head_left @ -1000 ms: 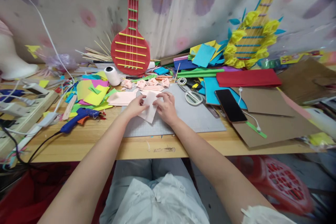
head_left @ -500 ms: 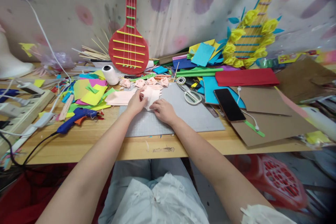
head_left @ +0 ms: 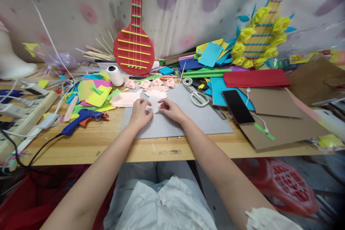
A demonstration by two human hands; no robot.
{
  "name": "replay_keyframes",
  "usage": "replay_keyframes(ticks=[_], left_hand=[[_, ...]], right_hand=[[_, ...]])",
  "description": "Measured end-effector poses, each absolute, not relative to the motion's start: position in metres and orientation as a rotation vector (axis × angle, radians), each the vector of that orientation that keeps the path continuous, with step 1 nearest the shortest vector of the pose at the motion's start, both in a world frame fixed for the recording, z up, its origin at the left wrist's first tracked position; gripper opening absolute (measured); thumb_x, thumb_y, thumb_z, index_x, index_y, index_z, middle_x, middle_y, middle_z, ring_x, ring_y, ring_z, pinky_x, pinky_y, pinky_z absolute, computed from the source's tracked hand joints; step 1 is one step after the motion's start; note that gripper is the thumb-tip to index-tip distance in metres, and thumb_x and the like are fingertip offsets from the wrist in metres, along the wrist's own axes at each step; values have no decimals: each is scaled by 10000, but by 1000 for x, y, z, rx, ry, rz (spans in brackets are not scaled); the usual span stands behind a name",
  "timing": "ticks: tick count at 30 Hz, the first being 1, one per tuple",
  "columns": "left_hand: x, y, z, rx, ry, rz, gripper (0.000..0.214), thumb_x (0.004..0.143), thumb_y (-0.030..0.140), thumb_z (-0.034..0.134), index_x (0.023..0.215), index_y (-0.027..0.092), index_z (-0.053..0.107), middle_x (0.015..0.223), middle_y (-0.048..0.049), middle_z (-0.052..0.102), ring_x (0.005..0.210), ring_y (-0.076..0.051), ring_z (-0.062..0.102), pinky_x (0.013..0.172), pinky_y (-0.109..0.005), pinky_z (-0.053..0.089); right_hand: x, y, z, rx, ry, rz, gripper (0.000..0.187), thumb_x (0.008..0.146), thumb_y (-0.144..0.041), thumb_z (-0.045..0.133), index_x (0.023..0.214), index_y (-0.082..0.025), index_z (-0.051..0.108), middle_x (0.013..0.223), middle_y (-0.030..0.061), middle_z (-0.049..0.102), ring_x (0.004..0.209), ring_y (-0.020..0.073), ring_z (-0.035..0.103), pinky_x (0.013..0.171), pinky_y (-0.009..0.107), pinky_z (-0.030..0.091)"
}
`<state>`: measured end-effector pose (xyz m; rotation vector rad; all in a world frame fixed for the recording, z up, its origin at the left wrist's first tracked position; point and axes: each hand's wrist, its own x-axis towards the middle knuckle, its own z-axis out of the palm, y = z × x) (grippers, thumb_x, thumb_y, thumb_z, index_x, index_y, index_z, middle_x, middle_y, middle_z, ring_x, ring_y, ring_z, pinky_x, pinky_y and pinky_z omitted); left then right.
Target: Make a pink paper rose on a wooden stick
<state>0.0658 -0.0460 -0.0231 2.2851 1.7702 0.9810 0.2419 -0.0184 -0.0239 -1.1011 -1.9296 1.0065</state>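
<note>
Between my hands, a small piece of pale pink crepe paper (head_left: 155, 100) is held over the grey cutting mat (head_left: 185, 125). My left hand (head_left: 140, 113) pinches its left lower edge, fingers curled. On the opposite side my right hand (head_left: 171, 110) grips the lower right corner between thumb and fingers. Just left of the paper lies a folded strip of pink paper (head_left: 124, 99). Several pink paper roses (head_left: 146, 84) sit in a row behind it. White-handled scissors (head_left: 199, 99) rest on the mat to the right.
A blue glue gun (head_left: 81, 120) with a cord lies at left, near the power strip (head_left: 40, 109). A thread spool (head_left: 115, 76) stands behind the pink strip. At right, a phone (head_left: 237, 107) lies on cardboard (head_left: 289, 134). A red paper lute (head_left: 134, 50) leans at the back.
My hands have drawn slightly apart at the paper's lower edge, and the left has come down a little. The whole view has shifted slightly.
</note>
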Motion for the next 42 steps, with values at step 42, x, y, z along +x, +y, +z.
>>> replay_keyframes(ticks=[42], left_hand=[[81,-44,-19,2143,1930,875,126,663,338,598,638,217,624,878,-47,507,911,-214,463,843,-366,367]], right_hand=[[220,-19,-21,-1541,-2030,507,197,735,-265,572,922,-225,527,832,-14,634,762,136,555,659,251,371]])
